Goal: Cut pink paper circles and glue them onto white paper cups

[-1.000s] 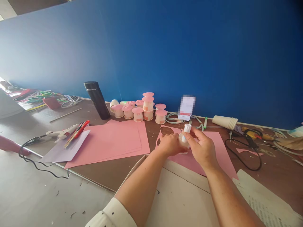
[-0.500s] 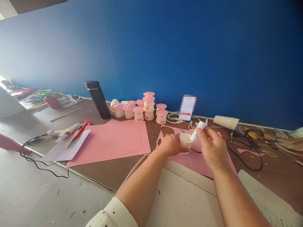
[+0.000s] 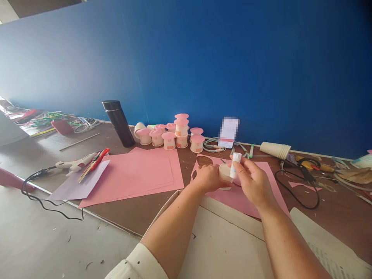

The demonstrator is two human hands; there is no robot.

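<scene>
My left hand (image 3: 207, 178) is wrapped round a white paper cup (image 3: 225, 170), which is upside down with its base facing up. Between the fingers of my right hand (image 3: 253, 180) is a white glue stick (image 3: 236, 158), held nearly upright at the right edge of the cup's base. Its lower tip is hidden against the cup. Under both hands lies a pink sheet (image 3: 261, 207) with round holes cut at its left side. Several finished cups with pink paper tops (image 3: 168, 135) and small orange windows and doors stand behind, one stacked on another.
Pink paper sheets (image 3: 136, 170) lie to the left, beside a red utility knife (image 3: 97, 161) and a glue gun (image 3: 76, 162) with a black cord. A black flask (image 3: 119, 124) stands behind them. A phone (image 3: 228, 133), stacked paper cups (image 3: 275, 150) and cables (image 3: 305, 170) line the back right.
My right hand has moved slightly left and turned the glue stick from slanted to nearly upright across the cup's edge. My left hand keeps hold of the cup. The view has shifted slightly.
</scene>
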